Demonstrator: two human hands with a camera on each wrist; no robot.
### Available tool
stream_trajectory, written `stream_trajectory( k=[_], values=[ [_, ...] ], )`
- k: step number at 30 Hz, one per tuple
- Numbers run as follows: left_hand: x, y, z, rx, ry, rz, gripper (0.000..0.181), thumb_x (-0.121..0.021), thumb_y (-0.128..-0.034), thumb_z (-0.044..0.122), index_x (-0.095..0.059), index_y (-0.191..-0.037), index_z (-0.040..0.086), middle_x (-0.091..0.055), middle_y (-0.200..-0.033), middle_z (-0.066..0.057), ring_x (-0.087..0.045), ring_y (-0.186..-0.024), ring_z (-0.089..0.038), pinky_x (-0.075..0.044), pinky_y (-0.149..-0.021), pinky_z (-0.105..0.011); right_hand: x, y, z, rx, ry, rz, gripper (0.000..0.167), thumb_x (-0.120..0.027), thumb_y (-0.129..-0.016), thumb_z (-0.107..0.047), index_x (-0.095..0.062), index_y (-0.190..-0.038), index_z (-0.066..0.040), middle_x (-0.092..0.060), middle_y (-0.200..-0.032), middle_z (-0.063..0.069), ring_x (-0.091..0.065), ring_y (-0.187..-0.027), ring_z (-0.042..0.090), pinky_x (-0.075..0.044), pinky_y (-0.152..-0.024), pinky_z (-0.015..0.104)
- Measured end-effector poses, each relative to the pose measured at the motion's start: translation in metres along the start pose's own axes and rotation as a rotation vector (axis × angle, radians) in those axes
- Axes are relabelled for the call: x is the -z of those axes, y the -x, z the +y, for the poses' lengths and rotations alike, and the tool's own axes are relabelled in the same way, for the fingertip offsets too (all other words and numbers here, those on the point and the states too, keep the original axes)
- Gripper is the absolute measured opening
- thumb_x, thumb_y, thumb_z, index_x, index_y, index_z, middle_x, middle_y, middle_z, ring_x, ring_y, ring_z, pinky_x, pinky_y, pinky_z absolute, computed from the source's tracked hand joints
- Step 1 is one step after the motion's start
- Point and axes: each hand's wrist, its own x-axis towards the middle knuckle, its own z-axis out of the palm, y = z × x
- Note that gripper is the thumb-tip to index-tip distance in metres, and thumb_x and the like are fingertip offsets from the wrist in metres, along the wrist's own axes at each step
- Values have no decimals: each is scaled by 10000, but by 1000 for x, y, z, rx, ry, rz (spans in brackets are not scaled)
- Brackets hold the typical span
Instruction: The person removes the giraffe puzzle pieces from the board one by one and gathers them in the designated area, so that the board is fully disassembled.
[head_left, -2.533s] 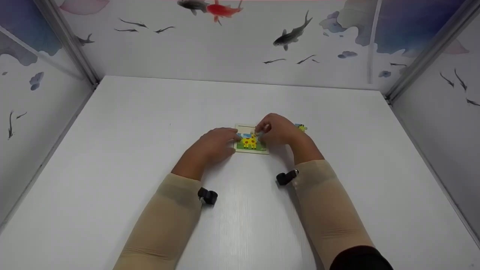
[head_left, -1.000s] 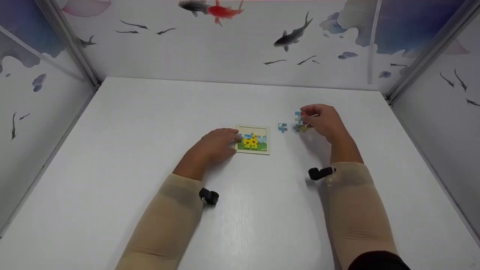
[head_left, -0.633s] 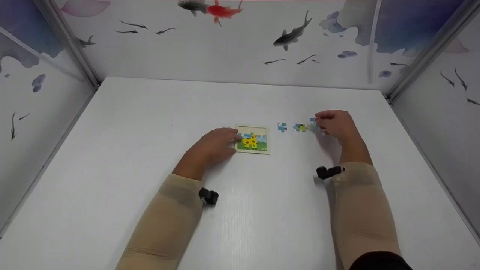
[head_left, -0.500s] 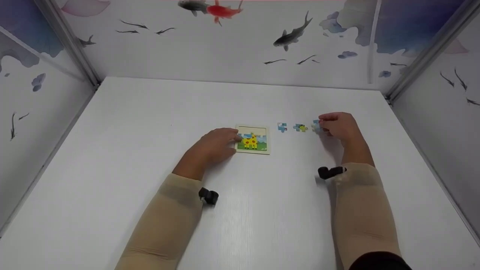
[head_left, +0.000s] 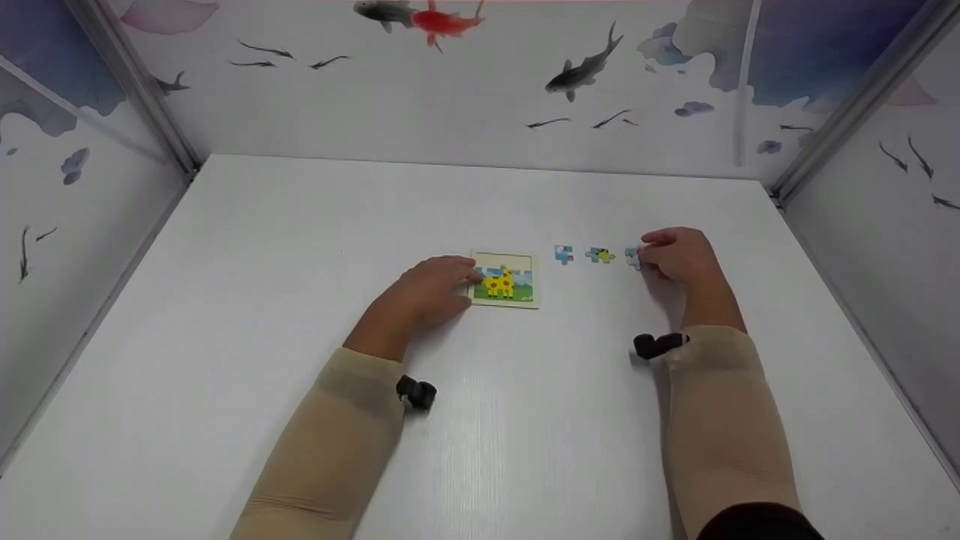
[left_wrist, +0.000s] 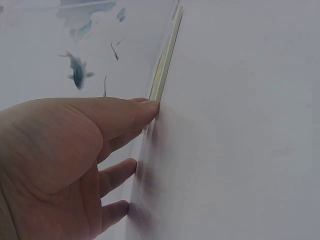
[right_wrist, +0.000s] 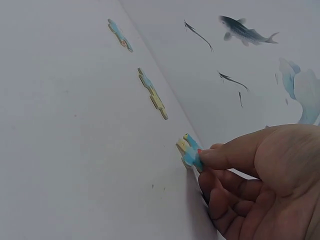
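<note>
A small wooden jigsaw tray [head_left: 506, 260] holds a giraffe picture, with a bare wooden strip along its far side. At its left edge rests my left hand [head_left: 431, 291], thumb by the near corner and a fingertip on the picture. In the left wrist view those fingers look nearly straight against the tray's thin edge [left_wrist: 169, 52]. My right hand [head_left: 681, 259] pinches a blue puzzle piece [head_left: 632, 256] between thumb and fingers, low over the table; the wrist view shows the piece [right_wrist: 189, 151] tilted. Left of it lie a blue-and-yellow piece [head_left: 600, 255] and a blue-and-white piece [head_left: 563, 254].
The white table [head_left: 480, 420] is bounded by a back wall [head_left: 465, 112] and side walls printed with fish. Loose pieces lie in a row between the tray and my right hand. A black wrist camera [head_left: 416, 393] sits on my left sleeve, another on the right.
My right hand left the tray, took the blue piece near the others, carried it right and toward me, and lowered it at the row's right end. My left hand stayed at the tray.
</note>
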Motion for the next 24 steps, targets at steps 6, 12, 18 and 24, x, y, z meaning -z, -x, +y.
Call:
stream_trajectory(
  k=[6, 12, 18, 24],
  values=[
    [0, 0, 0, 3, 10, 5, 486, -604, -1067, 251, -577, -1552, 274, -390, -1736, 67, -268, -1666, -228, -225, -1373, -493, -5, 3, -8, 49, -2, 6, 435, -652, -1066, -237, -605, -1485, -131, -594, -1469, 143, -583, -1215, 271, -554, -975, 355],
    [-1, 0, -2, 8, -6, 16, 476, -603, -1065, 263, -586, -1539, 290, -395, -1732, 72, -278, -1662, -230, -236, -1367, -514, -23, 16, -34, 138, 13, -7, 417, -658, -1068, -301, -630, -1462, -167, -613, -1443, 109, -576, -1262, 278, -529, -1071, 431],
    [-1, 1, 0, 25, -8, 9, 466, -604, -1069, 276, -593, -1534, 299, -389, -1736, 82, -275, -1664, -233, -231, -1369, -515, -51, 33, -69, 198, 57, -76, 385, -678, -1056, -308, -665, -1428, -207, -625, -1379, 72, -597, -1213, 262, -558, -1074, 424],
    [-1, 0, 2, 40, 6, 6, 463, -614, -1074, 294, -592, -1536, 296, -390, -1735, 85, -276, -1664, -230, -230, -1368, -524, -77, 47, -95, 242, 75, -136, 377, -703, -1042, -305, -685, -1411, -228, -652, -1316, 33, -636, -1157, 243, -546, -1112, 478]
  ],
)
